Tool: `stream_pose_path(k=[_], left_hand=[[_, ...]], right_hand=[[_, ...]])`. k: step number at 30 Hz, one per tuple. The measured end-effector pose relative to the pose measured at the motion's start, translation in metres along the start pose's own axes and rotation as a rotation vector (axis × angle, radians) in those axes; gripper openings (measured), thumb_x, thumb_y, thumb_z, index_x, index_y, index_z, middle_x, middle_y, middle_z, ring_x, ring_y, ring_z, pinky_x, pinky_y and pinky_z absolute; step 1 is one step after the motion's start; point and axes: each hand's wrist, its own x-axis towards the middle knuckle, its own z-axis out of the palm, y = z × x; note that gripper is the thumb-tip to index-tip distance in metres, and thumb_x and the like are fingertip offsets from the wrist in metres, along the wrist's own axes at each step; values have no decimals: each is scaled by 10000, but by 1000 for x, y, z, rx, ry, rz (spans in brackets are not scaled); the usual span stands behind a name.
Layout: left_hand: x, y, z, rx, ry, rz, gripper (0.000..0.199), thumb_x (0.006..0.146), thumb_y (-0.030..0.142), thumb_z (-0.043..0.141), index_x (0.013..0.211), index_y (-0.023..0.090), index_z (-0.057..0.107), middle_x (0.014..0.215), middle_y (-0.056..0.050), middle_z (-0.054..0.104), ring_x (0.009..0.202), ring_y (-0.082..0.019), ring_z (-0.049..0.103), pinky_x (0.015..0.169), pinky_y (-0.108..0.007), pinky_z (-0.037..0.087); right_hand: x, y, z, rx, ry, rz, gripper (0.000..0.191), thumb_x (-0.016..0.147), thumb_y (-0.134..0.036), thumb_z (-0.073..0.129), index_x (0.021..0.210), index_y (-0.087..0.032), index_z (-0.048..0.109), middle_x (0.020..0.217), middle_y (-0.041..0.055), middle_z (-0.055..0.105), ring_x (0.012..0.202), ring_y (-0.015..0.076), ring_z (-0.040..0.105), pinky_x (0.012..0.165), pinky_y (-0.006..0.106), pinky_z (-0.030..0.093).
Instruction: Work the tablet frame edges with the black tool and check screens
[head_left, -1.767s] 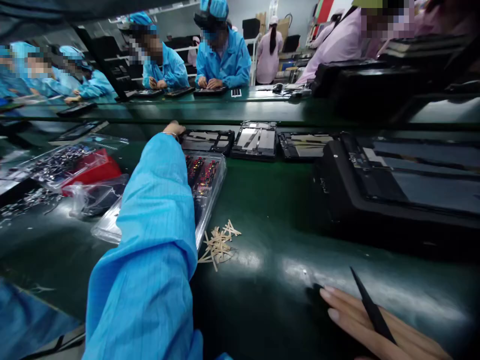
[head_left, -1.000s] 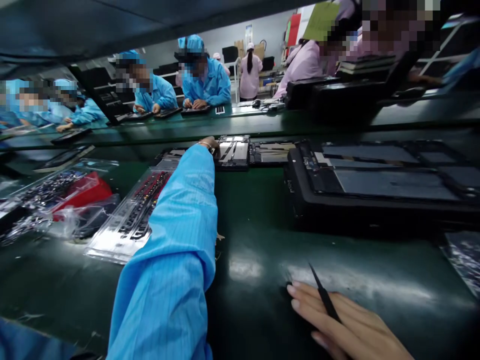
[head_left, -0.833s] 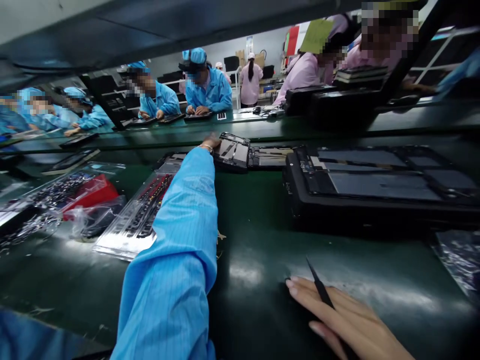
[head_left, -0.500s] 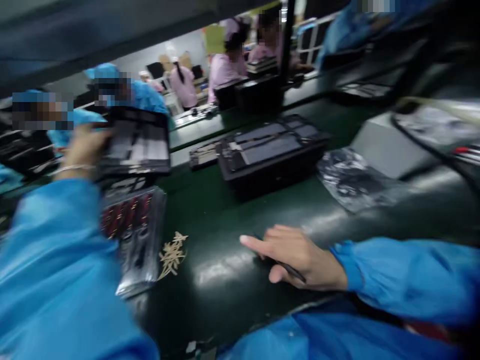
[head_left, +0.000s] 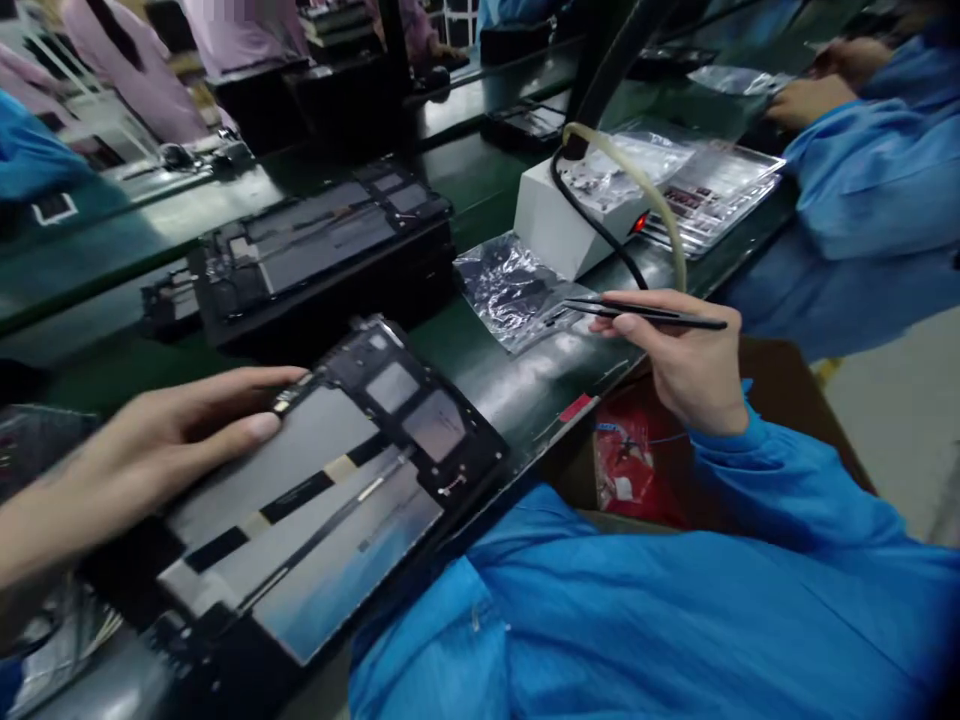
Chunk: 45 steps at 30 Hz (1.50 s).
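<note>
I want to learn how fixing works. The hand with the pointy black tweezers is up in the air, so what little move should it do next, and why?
Probably bring the right hand and its black tweezers left and down over the open tablet. The left hand already rests flat on the tablet, which lies at the bench edge, while the tweezer tips point at the crinkled plastic bag, off to the tablet's side.

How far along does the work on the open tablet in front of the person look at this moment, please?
Done: an open tablet lies at the near table edge, insides up. In hand: the left hand rests on its upper left side, and the right hand holds black tweezers in its grip, tips toward a crinkled plastic bag. Left: the tweezers carry no visible part and are not yet at the tablet.
</note>
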Motion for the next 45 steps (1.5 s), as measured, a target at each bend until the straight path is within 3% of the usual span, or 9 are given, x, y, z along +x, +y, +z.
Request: stream_pose_path(k=[3, 6, 10, 13, 19, 22, 32, 40, 45], left_hand=[[23, 16, 26, -183, -206, 84, 626, 892, 665, 582, 1397, 301, 641, 1355, 21, 712, 1095, -262, 714, 837, -274, 602], [44, 21, 44, -212, -290, 111, 579, 966, 605, 541, 1445, 285, 596, 1378, 0, 701, 1093, -237, 710, 836, -250, 584], [51, 8, 61, -174, -235, 159, 517, 1019, 549, 493, 1451, 281, 585, 1442, 16, 658, 1263, -234, 642, 998, -263, 530], [46, -6, 70, -133, -145, 246, 478, 1011, 538, 499, 1438, 344, 590, 1504, 44, 595, 1378, -230, 556, 1159, -328, 440], [39, -19, 74, -188, -157, 148, 422, 998, 563, 505, 1396, 459, 599, 1490, 112, 586, 1338, -220, 583, 1170, -402, 446], [42, -25, 77, -177, -145, 188, 448, 969, 621, 522, 1385, 477, 608, 1479, 124, 595, 1332, -219, 589, 1168, -410, 449], [48, -33, 83, -179, -104, 281, 469, 956, 627, 542, 1388, 460, 619, 1454, 121, 613, 1302, -203, 609, 1160, -367, 456], [47, -32, 84, -182, -91, 309, 519, 950, 660, 525, 1385, 399, 636, 1449, 92, 623, 1281, -219, 606, 1160, -383, 449], [44, -22, 80, -191, -99, 274, 441, 995, 546, 521, 1372, 350, 640, 1457, 79, 620, 1294, -191, 587, 1180, -367, 409]], right_hand=[[5, 17, -13, -37, -55, 42, 195, 857, -294, 836, 1051, -289, 822, 879, -5, 783, 741, 174, 758, 723, 322, 668], [10, 31, -8, -102, -73, 11, 101, 906, -309, 780, 998, -290, 816, 842, -18, 755, 685, 127, 717, 656, 257, 637], [18, 48, 1, -94, -86, 27, 121, 917, -388, 763, 965, -279, 785, 757, -25, 682, 642, 130, 687, 586, 259, 638], [18, 55, 2, -124, -52, 45, 155, 922, -429, 755, 977, -284, 773, 824, -7, 683, 689, 143, 693, 587, 274, 652], [11, 50, -1, -245, -77, 61, 168, 942, -431, 736, 1030, -295, 780, 953, 11, 724, 766, 150, 706, 630, 272, 651], [10, 44, 1, -289, -100, 67, 171, 952, -426, 723, 1037, -289, 780, 988, 16, 728, 785, 150, 702, 660, 280, 656], [6, 43, -1, -245, -53, 63, 201, 955, -452, 714, 1048, -280, 764, 994, 22, 692, 807, 155, 706, 690, 305, 676], [8, 42, -2, -283, -111, 82, 225, 960, -462, 704, 1052, -265, 761, 1004, 24, 709, 828, 161, 716, 733, 314, 686], [9, 44, -3, -287, -127, 47, 213, 931, -447, 738, 1024, -258, 770, 972, 19, 721, 812, 164, 719, 702, 302, 680]])
